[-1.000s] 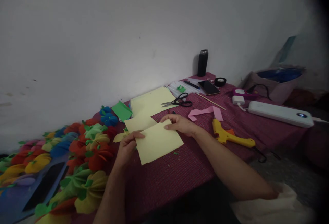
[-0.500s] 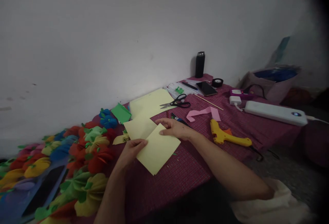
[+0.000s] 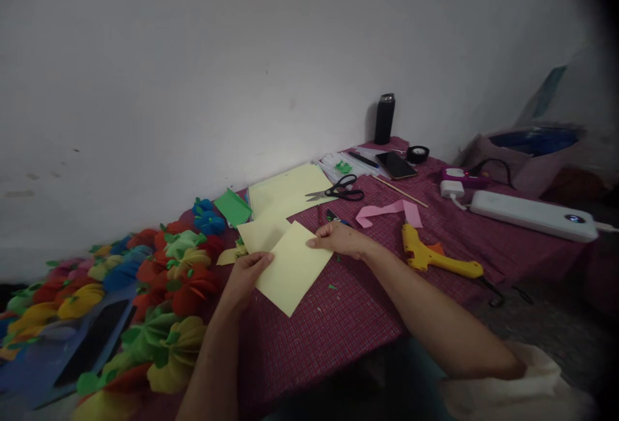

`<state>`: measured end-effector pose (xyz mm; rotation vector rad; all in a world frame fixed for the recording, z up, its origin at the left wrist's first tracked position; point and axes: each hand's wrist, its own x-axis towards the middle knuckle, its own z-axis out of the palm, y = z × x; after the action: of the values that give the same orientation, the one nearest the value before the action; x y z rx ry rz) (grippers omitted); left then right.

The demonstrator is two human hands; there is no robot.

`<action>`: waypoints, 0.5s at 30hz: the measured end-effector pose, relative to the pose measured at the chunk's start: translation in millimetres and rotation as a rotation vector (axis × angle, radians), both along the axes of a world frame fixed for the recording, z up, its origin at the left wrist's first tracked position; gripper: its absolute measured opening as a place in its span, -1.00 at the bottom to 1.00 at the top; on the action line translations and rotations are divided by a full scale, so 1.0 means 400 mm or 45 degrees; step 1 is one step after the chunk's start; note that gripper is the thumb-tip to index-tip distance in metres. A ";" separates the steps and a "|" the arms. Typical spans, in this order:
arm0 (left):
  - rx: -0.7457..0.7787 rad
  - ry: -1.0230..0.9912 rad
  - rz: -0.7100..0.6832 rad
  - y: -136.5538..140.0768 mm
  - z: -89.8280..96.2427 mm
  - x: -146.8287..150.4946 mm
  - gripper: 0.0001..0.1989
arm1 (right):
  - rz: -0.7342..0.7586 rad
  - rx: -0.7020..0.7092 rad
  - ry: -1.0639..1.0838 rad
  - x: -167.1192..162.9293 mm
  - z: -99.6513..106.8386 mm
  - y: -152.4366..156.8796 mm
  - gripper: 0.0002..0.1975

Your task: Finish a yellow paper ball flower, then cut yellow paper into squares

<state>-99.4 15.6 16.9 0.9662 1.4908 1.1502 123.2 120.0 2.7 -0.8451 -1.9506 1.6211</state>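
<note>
A square of pale yellow paper (image 3: pixel 293 271) is held up over the table between my two hands, one corner pointing toward me. My left hand (image 3: pixel 247 274) pinches its left edge, thumb on top. On the opposite side, my right hand (image 3: pixel 338 240) grips the right edge between thumb and fingers. Just behind lies another pale yellow piece (image 3: pixel 264 233), partly covered by the held square. Farther back, black-handled scissors (image 3: pixel 341 190) rest on larger yellow sheets (image 3: pixel 285 190). A folded green paper (image 3: pixel 233 207) lies to the left of those sheets.
Colourful paper flowers (image 3: pixel 178 285) crowd the left side. At right are a yellow glue gun (image 3: pixel 435 258), a pink paper strip (image 3: pixel 389 212), a wooden stick (image 3: pixel 400 190) and a white power bank (image 3: pixel 532 215). A phone (image 3: pixel 396 165), black tape (image 3: pixel 417 154) and black bottle (image 3: pixel 385 119) stand farther back.
The held square has turned slightly, and my right hand's fingers have closed in nearer its right corner. The whole view has shifted a little.
</note>
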 end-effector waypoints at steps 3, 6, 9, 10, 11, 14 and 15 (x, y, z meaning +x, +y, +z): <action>-0.001 0.011 -0.002 0.000 -0.002 -0.001 -0.68 | -0.005 -0.015 -0.012 -0.002 -0.001 0.000 -0.66; 0.007 0.017 -0.010 0.001 -0.004 -0.004 -0.69 | 0.004 -0.057 -0.004 -0.003 -0.005 0.001 -0.67; 0.013 0.010 -0.019 0.001 -0.007 -0.006 -0.70 | 0.009 -0.055 0.016 -0.004 -0.010 0.003 -0.69; 0.015 0.006 -0.022 0.001 -0.008 -0.007 -0.71 | 0.012 -0.056 0.022 -0.004 -0.011 0.003 -0.70; 0.015 0.003 -0.025 0.001 -0.008 -0.007 -0.72 | 0.017 -0.063 0.025 -0.004 -0.011 0.003 -0.70; 0.023 -0.004 -0.023 0.001 -0.008 -0.007 -0.72 | 0.013 -0.080 0.018 -0.004 -0.007 0.001 -0.71; 0.020 -0.009 -0.025 0.000 -0.007 -0.007 -0.72 | 0.010 -0.077 0.014 -0.003 -0.005 -0.001 -0.71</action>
<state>-102.1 15.7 14.2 0.9839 1.4658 1.1517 121.9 119.7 0.8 -0.8506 -1.9088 1.6934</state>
